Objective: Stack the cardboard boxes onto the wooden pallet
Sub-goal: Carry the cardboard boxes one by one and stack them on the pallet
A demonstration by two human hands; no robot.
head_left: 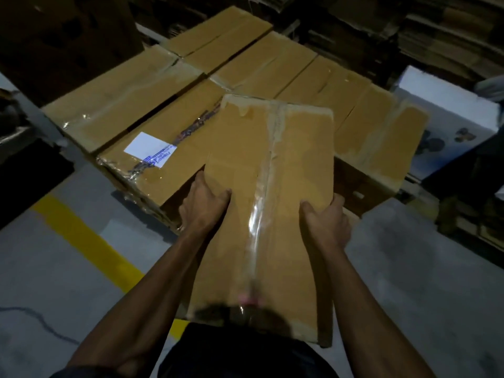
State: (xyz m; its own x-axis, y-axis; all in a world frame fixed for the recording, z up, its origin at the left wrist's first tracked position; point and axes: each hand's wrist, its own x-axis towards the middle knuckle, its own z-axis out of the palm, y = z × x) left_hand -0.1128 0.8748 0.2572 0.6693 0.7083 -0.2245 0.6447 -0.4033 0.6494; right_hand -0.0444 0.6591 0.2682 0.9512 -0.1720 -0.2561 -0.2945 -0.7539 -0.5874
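Carried box: long axis points away; left hand and right hand clasp its sides; stacked boxes just beyond.

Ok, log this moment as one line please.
phase: carrying | held box: both hands grip its sides, left hand, right hand | stacked boxes: ahead | pallet: not visible

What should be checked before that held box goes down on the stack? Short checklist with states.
1. Left hand grips the carried box at its left edge: ok.
2. Right hand grips its right edge: ok.
3. Tape seam on the box closed: ok.
4. Landing spot on the stacked boxes free of loose items: ok.
5. Wooden pallet underneath sound: cannot tell, hidden.
6. Floor at the feet free of obstacles: ok where visible.
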